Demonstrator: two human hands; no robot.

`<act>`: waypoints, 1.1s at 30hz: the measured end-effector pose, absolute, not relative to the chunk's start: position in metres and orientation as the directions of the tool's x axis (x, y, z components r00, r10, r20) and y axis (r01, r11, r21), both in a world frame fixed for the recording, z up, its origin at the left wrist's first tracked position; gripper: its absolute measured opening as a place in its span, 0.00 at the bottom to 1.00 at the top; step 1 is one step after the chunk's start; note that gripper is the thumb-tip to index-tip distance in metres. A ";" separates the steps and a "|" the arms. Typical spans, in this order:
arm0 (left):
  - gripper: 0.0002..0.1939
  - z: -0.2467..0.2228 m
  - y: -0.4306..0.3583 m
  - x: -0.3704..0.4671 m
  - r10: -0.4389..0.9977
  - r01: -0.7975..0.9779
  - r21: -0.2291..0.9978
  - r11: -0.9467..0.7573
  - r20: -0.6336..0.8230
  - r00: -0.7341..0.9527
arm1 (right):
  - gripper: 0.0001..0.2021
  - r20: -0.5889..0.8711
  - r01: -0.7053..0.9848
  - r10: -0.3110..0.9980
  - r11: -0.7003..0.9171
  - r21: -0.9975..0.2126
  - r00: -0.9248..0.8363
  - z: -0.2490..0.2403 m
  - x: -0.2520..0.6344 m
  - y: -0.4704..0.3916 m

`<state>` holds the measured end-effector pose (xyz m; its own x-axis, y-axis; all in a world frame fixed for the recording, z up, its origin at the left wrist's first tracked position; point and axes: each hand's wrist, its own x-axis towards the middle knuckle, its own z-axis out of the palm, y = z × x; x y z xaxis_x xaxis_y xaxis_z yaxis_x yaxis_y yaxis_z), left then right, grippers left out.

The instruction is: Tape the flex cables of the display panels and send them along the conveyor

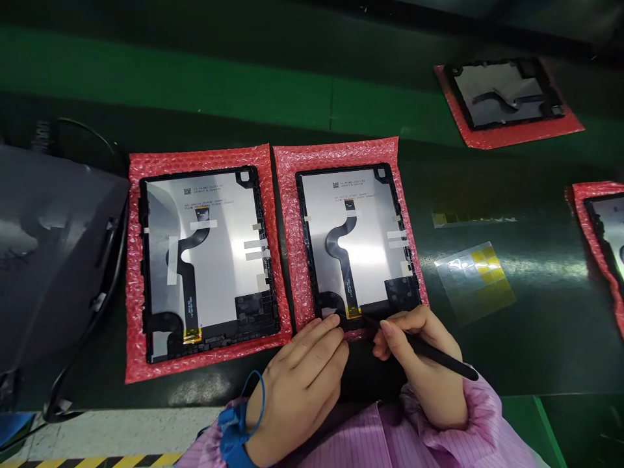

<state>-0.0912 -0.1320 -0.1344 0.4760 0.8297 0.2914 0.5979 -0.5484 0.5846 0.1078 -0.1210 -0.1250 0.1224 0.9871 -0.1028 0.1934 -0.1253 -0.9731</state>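
My right hand [429, 354] grips black tweezers [441, 359] like a pen. Their tip is at the amber-taped lower end of a black flat ribbon cable [347, 273]. The cable runs down the silvery back of a display panel [375, 240] in a black frame, lying on a red bubble-wrap bag [292, 260]. My left hand [305, 383] lies flat, fingers stretched out, at the panel's lower edge; its fingertips are just left of the tweezers' tip. A blue wrist strap [234, 432] circles my left wrist.
A similar display panel [224, 286] lies on red bubble wrap to the left. A clear sheet with amber tape pieces [475, 279] is at the right. Another framed panel [507, 94] lies far right. A dark grey device [53, 260] and black cable [78, 351] stand left.
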 end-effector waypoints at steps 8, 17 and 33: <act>0.18 -0.136 -0.133 -0.090 0.829 0.602 0.582 -0.547 0.274 0.488 | 0.08 -0.141 0.170 0.982 -0.162 -0.972 0.129 -0.126 0.108 -0.122; 0.16 -0.137 -0.132 -0.090 0.812 0.630 0.518 -0.579 0.300 0.500 | 0.08 -0.160 0.211 0.980 -0.182 -0.960 0.119 -0.129 0.110 -0.123; 0.15 -0.116 -0.152 -0.098 0.884 0.589 0.661 -0.464 0.304 0.355 | 0.15 -0.052 0.136 0.998 -0.057 -0.989 0.038 -0.145 0.153 -0.142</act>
